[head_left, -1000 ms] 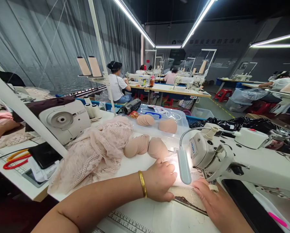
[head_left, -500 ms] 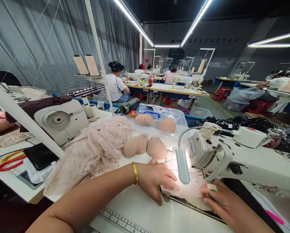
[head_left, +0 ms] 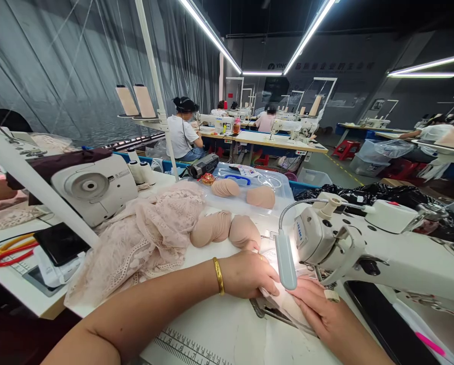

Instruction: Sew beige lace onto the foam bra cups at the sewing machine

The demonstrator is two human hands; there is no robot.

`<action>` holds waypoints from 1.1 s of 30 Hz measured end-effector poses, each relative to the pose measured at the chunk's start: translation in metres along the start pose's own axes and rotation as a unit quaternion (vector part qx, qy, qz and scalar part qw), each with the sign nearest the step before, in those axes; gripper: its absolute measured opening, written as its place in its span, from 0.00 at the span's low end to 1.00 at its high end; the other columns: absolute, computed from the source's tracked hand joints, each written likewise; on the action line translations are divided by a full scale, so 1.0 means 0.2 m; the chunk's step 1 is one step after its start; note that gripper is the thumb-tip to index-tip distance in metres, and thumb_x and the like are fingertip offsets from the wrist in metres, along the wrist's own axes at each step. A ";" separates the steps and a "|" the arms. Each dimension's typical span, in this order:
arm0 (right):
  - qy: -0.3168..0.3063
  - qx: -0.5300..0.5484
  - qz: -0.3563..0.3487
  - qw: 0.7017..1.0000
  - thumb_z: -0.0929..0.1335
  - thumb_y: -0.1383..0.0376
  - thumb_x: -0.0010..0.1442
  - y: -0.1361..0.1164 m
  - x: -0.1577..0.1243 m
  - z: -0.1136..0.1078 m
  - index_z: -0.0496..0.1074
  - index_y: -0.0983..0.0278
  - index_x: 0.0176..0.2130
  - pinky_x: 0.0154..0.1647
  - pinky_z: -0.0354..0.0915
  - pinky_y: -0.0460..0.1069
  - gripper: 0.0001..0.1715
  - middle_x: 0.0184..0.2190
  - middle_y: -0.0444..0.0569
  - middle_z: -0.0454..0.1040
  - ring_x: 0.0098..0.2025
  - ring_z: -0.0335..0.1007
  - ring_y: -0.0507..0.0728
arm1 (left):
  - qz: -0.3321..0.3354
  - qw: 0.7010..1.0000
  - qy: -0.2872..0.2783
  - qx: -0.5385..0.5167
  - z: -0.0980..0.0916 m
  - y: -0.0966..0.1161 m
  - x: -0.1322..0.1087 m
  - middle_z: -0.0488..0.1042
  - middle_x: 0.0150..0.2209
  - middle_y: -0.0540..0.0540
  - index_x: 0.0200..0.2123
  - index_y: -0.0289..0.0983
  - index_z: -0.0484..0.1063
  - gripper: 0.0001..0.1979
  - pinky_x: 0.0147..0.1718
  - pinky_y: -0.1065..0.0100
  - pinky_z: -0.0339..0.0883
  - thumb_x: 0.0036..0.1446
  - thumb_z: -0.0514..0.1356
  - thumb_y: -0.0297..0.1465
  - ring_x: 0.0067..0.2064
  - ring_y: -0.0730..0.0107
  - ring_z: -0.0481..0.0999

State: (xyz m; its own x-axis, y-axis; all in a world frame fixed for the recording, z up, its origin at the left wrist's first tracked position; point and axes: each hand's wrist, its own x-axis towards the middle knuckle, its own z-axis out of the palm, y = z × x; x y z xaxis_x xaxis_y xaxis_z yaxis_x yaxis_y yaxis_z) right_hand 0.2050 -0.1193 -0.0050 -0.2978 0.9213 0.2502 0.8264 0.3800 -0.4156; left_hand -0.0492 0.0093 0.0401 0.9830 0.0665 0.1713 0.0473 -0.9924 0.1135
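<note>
Sewing room with strip lights (head_left: 263,73) overhead, white bench (head_left: 219,324) up close. Got pale cloth (head_left: 287,306) between both hands, toward the bench's right side, beside the sewing machine (head_left: 396,253) and partly hidden behind the lamp (head_left: 286,261). Left hand (head_left: 249,274) at the cloth's left side, fingers bent and together; can't tell pinching from pressing. Right hand (head_left: 321,306) laid on the cloth, fingers close together and nearly straight, not visibly gripping anything.

To do this bit well, I'd-free advice: smooth any ripple first, press lightly, pull evenly from both sides, and mind the fingertips, with no clear view of the needle from here.

Farther out, stacked beige cups (head_left: 245,230) just beyond the left hand, then a clear plastic box (head_left: 283,187) at the far edge. Heaped lace (head_left: 146,233) along the left edge, ruler scale (head_left: 184,347) toward the near one.
</note>
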 end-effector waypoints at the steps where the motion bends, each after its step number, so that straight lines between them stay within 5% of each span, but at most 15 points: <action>1: 0.012 -0.025 0.002 1.000 0.62 0.57 0.74 0.03 0.00 0.03 0.78 0.50 0.58 0.56 0.75 0.57 0.21 0.52 0.51 0.81 0.55 0.79 0.62 | 0.000 1.000 0.001 0.004 0.00 -0.01 0.01 0.82 0.42 0.52 0.39 0.43 0.79 0.10 0.37 0.60 0.48 0.56 0.66 0.23 0.43 0.64 0.76; 11: 0.075 -0.100 -0.002 0.992 0.60 0.58 0.75 0.09 -0.03 0.13 0.74 0.49 0.62 0.58 0.73 0.62 0.22 0.53 0.51 0.79 0.57 0.76 0.62 | 0.003 1.000 -0.005 0.003 -0.03 -0.05 0.03 0.82 0.39 0.50 0.30 0.39 0.75 0.06 0.36 0.61 0.51 0.54 0.63 0.22 0.42 0.65 0.76; 25: 0.076 -0.140 -0.025 0.987 0.61 0.57 0.74 0.08 -0.03 0.08 0.73 0.50 0.61 0.54 0.76 0.57 0.21 0.55 0.48 0.80 0.57 0.77 0.61 | -0.006 1.000 0.010 -0.027 0.00 -0.07 0.03 0.80 0.36 0.52 0.26 0.37 0.69 0.07 0.36 0.60 0.47 0.56 0.62 0.25 0.40 0.67 0.74; 31: 0.147 -0.077 0.041 0.985 0.62 0.54 0.74 0.06 -0.05 0.03 0.72 0.59 0.45 0.23 0.72 0.49 0.14 0.42 0.53 0.82 0.33 0.80 0.58 | -0.017 0.999 0.015 -0.031 0.00 -0.07 0.03 0.80 0.34 0.53 0.25 0.37 0.69 0.08 0.37 0.59 0.46 0.55 0.62 0.24 0.39 0.67 0.74; 33: 0.153 -0.056 0.072 0.984 0.62 0.53 0.74 0.04 -0.06 0.04 0.70 0.58 0.43 0.21 0.70 0.49 0.15 0.41 0.54 0.82 0.34 0.81 0.59 | -0.020 0.999 0.022 -0.030 0.00 -0.07 0.03 0.80 0.34 0.53 0.25 0.38 0.69 0.08 0.38 0.59 0.47 0.56 0.62 0.24 0.38 0.68 0.74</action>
State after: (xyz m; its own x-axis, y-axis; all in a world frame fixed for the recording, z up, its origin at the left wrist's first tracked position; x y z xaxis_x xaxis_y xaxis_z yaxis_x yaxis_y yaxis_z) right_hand 0.2115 -0.1258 -0.0186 -0.0304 0.8899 0.4552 0.9018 0.2209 -0.3715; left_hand -0.0435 0.0231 0.0399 0.9717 0.1109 0.2085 0.0735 -0.9810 0.1794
